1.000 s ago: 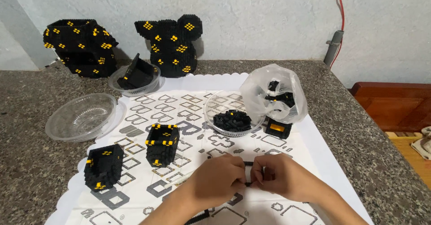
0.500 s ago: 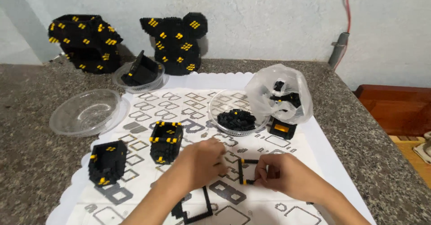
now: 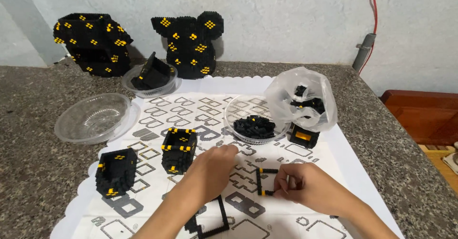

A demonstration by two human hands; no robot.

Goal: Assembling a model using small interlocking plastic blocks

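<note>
While a person leans over a speckled stone counter [image 3: 28, 181], both bare hands work above a white printed sheet [image 3: 200, 105] with scalloped edges. Their right hand [image 3: 310, 189] pinches a small open frame of black and yellow bricks [image 3: 264, 181], thumb and fingers closed on its right side; the frame sits just above the sheet, near the front middle. Their left hand [image 3: 212, 165] is loosely curled, fingertips reaching toward a clear shallow bowl [image 3: 234, 112] near the centre of the sheet; whether it holds anything cannot be told. That bowl holds a heap of loose black bricks [image 3: 254, 127]. Just to its right, a crumpled clear plastic bag [image 3: 286, 96] holds a few more black pieces, and a small black block with an orange face [image 3: 303, 136] stands at its foot. At the left, half on the sheet's edge, a second clear bowl [image 3: 93, 117] lies with nothing visible inside. Further back, a third clear bowl [image 3: 131, 84] holds a tilted black brick section [image 3: 152, 72]. Two open-topped black brick boxes with yellow dots stand on the sheet's left: one [image 3: 116, 171] near the edge, another [image 3: 179, 149] just beside the left hand. Against the wall stand two large black builds with yellow spots: a boxy one [image 3: 93, 41] at left, and one with round ears [image 3: 191, 41]. A larger flat black frame [image 3: 210, 220] lies under the left forearm.
</note>
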